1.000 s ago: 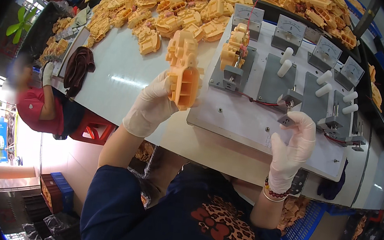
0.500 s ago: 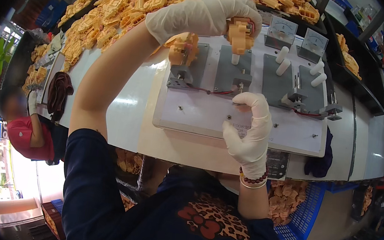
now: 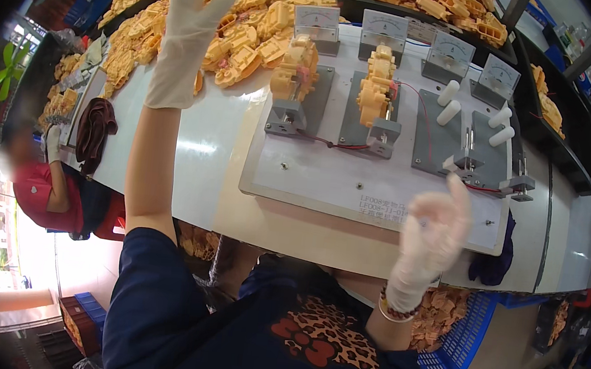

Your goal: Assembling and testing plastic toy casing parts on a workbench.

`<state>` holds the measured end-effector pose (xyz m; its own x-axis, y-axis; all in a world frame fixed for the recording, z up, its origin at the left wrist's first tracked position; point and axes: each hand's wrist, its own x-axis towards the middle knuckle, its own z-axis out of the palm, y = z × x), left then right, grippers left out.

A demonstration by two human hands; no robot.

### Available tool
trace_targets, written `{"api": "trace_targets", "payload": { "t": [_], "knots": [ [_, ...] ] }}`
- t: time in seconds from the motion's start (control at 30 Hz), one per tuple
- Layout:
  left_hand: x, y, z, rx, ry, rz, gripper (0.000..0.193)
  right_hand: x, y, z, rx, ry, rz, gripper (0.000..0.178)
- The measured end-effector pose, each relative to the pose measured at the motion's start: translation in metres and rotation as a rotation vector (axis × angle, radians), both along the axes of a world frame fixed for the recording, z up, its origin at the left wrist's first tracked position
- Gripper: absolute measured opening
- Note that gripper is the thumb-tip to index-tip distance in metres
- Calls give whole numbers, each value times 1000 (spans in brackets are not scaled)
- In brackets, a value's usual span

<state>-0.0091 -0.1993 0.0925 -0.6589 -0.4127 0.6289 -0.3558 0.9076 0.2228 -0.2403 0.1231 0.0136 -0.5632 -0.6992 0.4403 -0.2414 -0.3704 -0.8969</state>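
My left hand, in a white glove, reaches over the heap of yellow plastic housings, thumb apart from the stretched fingers, with nothing seen in it. My right hand, gloved and smeared by motion, is near the small clamp of the third station, a finger stretched toward it. Whether it touches the clamp I cannot tell. On the white test board, one yellow housing sits on the first grey plate and another housing on the second. White pegs stand bare on the other two plates.
Analog meters line the board's far side. Black trays of housings stand behind and at the right. A dark cloth lies at left, a purple cloth at right. Below the table is a blue basket. A co-worker sits at left.
My left hand has left the housing on the second plate and moved left over the heap. That housing now stands on its plate. My right hand has moved right toward the third station.
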Motion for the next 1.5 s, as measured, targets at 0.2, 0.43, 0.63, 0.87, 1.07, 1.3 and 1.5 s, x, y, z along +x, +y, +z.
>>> {"api": "trace_targets", "payload": {
  "t": [0.2,0.43,0.63,0.87,1.07,1.3,1.5],
  "knots": [
    [53,24,-122,-226,-320,580,67,-24,28,7,-63,-44,-132,56],
    [69,30,-128,128,60,273,49,-53,25,4,-41,49,-179,48],
    [29,97,-55,1554,1300,-316,76,-55,8,9,125,100,-209,53],
    [22,140,-23,1785,955,-871,99,-59,0,12,134,-48,8,52],
    [10,177,11,1323,467,-138,64,-49,-6,21,117,91,-44,49],
    [-18,192,24,677,278,-102,53,-51,-12,7,52,153,-76,35],
    [-89,164,66,204,-86,-166,72,-56,-10,3,33,203,-54,33]
  ]
}}
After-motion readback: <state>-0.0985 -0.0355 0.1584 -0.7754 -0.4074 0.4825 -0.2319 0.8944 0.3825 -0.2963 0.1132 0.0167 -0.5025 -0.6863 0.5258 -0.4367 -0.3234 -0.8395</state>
